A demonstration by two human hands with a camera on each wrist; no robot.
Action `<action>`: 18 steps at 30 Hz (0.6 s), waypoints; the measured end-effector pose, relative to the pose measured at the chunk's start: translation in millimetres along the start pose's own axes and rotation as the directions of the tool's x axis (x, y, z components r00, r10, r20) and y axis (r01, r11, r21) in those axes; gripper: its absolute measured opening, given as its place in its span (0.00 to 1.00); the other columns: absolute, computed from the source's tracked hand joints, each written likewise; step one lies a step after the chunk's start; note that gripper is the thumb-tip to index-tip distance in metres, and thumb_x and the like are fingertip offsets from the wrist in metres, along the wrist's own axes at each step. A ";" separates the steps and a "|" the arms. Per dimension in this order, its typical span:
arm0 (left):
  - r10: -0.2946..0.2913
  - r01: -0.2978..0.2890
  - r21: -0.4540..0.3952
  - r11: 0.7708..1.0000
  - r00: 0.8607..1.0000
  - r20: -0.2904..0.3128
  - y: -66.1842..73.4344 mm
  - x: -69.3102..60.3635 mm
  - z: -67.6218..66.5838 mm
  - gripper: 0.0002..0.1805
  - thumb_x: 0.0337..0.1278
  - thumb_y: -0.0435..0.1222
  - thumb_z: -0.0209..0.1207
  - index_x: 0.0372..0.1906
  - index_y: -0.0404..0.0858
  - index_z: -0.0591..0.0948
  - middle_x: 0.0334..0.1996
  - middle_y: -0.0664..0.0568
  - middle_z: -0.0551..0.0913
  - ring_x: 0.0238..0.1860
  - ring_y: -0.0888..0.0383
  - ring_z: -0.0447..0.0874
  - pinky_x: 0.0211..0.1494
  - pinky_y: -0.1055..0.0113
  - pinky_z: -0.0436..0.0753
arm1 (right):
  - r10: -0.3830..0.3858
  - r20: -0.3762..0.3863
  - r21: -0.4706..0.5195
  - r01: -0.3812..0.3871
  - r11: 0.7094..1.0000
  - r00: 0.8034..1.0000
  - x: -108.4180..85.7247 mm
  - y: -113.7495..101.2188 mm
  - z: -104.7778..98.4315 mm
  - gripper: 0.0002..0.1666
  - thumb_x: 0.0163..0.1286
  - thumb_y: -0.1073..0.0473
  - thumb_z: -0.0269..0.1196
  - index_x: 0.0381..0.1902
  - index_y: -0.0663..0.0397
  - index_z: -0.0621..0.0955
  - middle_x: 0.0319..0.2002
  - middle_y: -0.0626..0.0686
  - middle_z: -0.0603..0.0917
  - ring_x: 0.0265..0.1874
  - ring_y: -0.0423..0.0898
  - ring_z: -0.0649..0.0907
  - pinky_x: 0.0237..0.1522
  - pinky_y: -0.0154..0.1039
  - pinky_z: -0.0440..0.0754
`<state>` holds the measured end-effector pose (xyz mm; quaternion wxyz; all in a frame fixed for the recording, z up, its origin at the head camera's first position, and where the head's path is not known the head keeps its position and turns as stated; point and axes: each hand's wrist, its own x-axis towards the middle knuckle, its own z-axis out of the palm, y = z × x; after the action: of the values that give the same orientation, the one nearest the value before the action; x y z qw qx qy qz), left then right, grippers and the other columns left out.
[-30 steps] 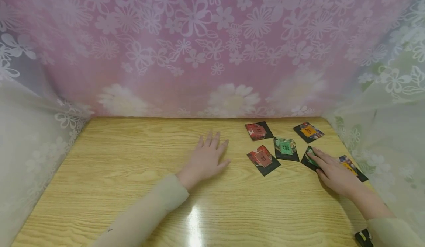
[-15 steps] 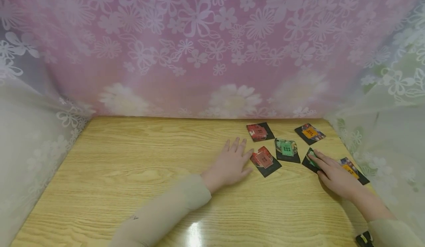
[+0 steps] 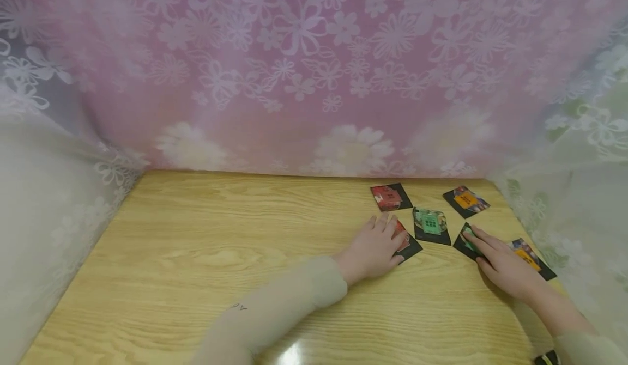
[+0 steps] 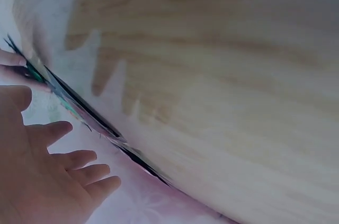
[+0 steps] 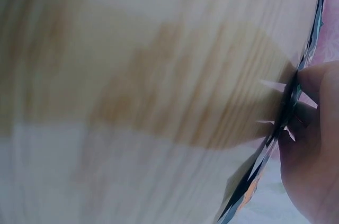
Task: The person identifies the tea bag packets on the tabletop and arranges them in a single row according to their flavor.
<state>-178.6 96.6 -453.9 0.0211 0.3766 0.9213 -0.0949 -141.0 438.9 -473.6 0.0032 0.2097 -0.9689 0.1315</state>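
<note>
A pink floral curtain (image 3: 294, 71) hangs behind a wood-grain table (image 3: 196, 229).

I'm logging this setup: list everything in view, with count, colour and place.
Table: one, yellow-brown wood, across the lower view.
Red cards: two, red and black, left of the others.
Green cards: two, green and black, one mid-group, one to its right.
Orange cards: two, orange and black, toward the right.
Flowered cloth: count unclear, pink behind, pale either side.
Dark item: one, mostly black, bottom right, unclear.
Sleeves: two, pale, one per arm.
Left hand: one, bare, over the nearer red card.
Right hand: one, bare, on the nearer green card.
</note>
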 end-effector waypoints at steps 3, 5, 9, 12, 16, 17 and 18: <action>0.006 -0.006 0.023 1.000 1.000 0.007 3.2 3.5 -0.3 0.35 0.83 0.63 0.36 0.86 0.59 0.56 0.87 0.51 0.54 0.87 0.51 0.52 0.89 0.56 0.60 | -0.015 -0.014 -0.001 0.015 1.000 1.000 -0.6 1.8 1.7 0.35 0.81 0.68 0.58 0.82 0.62 0.64 0.81 0.73 0.59 0.75 0.78 0.64 0.69 0.78 0.64; 0.012 -0.012 0.042 0.999 1.000 0.014 5.1 5.5 -1.4 0.35 0.83 0.64 0.36 0.86 0.60 0.57 0.86 0.52 0.56 0.87 0.52 0.54 0.88 0.57 0.61 | -0.021 -0.020 0.000 0.021 1.000 1.000 -2.0 3.0 2.5 0.35 0.81 0.68 0.58 0.82 0.61 0.64 0.82 0.73 0.59 0.74 0.78 0.64 0.69 0.78 0.64; 0.018 -0.020 0.066 0.998 0.999 0.037 6.8 6.9 -3.4 0.35 0.82 0.64 0.38 0.86 0.59 0.58 0.85 0.54 0.60 0.85 0.55 0.58 0.87 0.59 0.63 | -0.021 -0.020 0.007 0.021 1.000 1.000 -3.4 3.6 3.3 0.36 0.81 0.68 0.58 0.83 0.60 0.63 0.81 0.73 0.59 0.73 0.79 0.65 0.67 0.78 0.66; 0.019 -0.022 0.066 0.998 0.999 0.051 6.9 6.8 -5.3 0.36 0.82 0.63 0.41 0.85 0.57 0.59 0.85 0.55 0.61 0.85 0.57 0.59 0.87 0.61 0.63 | -0.010 -0.009 0.017 0.010 1.000 1.000 -3.7 2.8 2.4 0.36 0.82 0.67 0.57 0.83 0.59 0.63 0.81 0.73 0.58 0.73 0.79 0.65 0.65 0.78 0.67; 0.022 -0.025 0.051 0.998 0.998 0.062 5.8 6.5 -5.9 0.36 0.81 0.62 0.45 0.85 0.55 0.61 0.85 0.56 0.61 0.85 0.59 0.59 0.87 0.63 0.62 | -0.005 -0.003 0.017 0.005 1.000 1.000 -2.4 2.1 1.1 0.36 0.82 0.67 0.58 0.83 0.59 0.63 0.81 0.73 0.59 0.73 0.79 0.65 0.63 0.78 0.69; 0.023 -0.026 0.045 0.999 0.998 0.064 5.3 6.5 -5.2 0.36 0.81 0.62 0.46 0.85 0.55 0.61 0.85 0.56 0.61 0.85 0.59 0.59 0.87 0.63 0.62 | -0.006 -0.002 0.016 0.006 1.000 1.000 -1.9 2.0 1.0 0.36 0.81 0.67 0.58 0.83 0.59 0.63 0.81 0.73 0.59 0.73 0.79 0.65 0.62 0.78 0.69; 0.027 -0.029 0.042 0.999 0.998 0.062 4.7 6.3 -3.9 0.36 0.81 0.61 0.46 0.85 0.55 0.61 0.85 0.56 0.61 0.85 0.59 0.59 0.87 0.63 0.62 | -0.007 -0.002 0.014 0.007 1.000 1.000 -1.4 2.0 0.9 0.37 0.81 0.67 0.58 0.83 0.59 0.63 0.81 0.73 0.59 0.72 0.79 0.65 0.62 0.78 0.69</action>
<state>-179.6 105.0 -451.5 0.0426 0.3868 0.9126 -0.1258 -140.6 441.0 -475.0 0.0034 0.2130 -0.9672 0.1383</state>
